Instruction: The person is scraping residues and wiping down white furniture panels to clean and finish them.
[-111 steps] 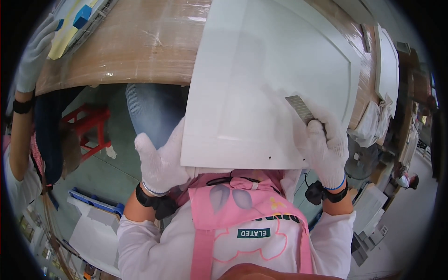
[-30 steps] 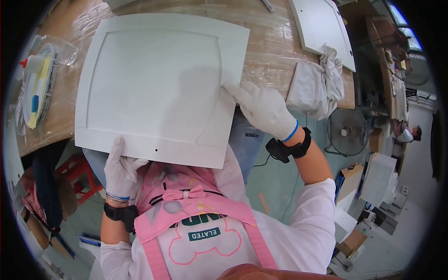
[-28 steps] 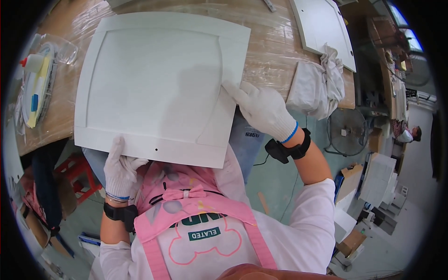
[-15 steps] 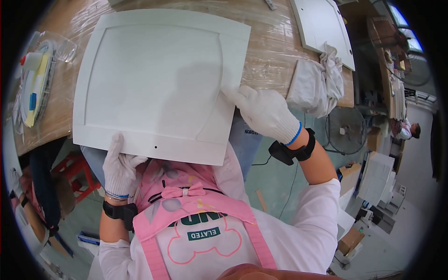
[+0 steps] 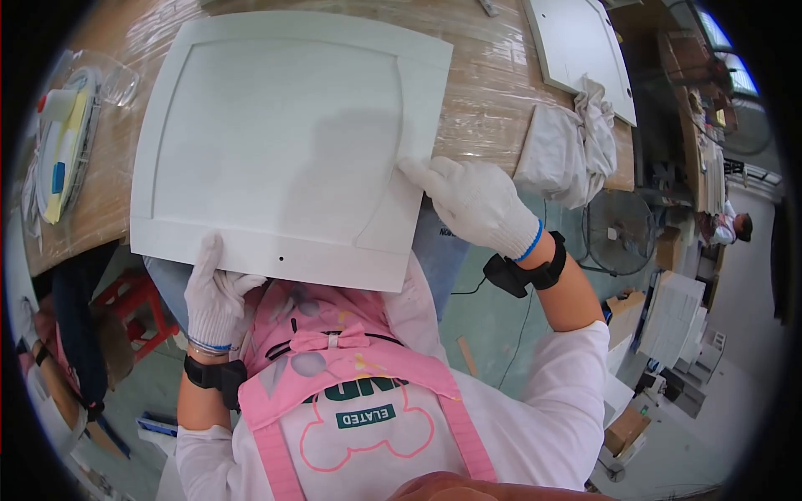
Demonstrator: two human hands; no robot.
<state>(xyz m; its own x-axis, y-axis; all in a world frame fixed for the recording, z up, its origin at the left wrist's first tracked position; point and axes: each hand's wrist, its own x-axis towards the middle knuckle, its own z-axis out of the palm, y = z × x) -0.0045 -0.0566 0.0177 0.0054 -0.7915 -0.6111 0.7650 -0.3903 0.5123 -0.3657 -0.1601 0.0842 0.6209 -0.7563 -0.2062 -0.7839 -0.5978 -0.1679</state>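
Note:
A white cabinet door panel (image 5: 267, 134) with a raised frame border lies tilted over the near edge of the table, reaching toward my lap. A small dark hole shows in its near border. My left hand (image 5: 215, 292), in a white knit glove, grips the near edge at the left, its index finger lying on top. On the right edge rests my right hand (image 5: 476, 200), gloved likewise, with the index finger on the frame border and the other fingers curled at the edge. Fingers below the panel are hidden.
The table (image 5: 484, 92) is covered in clear plastic film. A white cloth (image 5: 568, 150) and another white panel (image 5: 576, 50) lie at the right. A tray (image 5: 71, 150) with a bottle stands at the left. A floor fan (image 5: 620, 232) and red stool (image 5: 138, 305) stand beyond.
The panel has shifted very slightly away from me and to the right. My right hand has moved a little to the right with it; my left hand keeps its hold.

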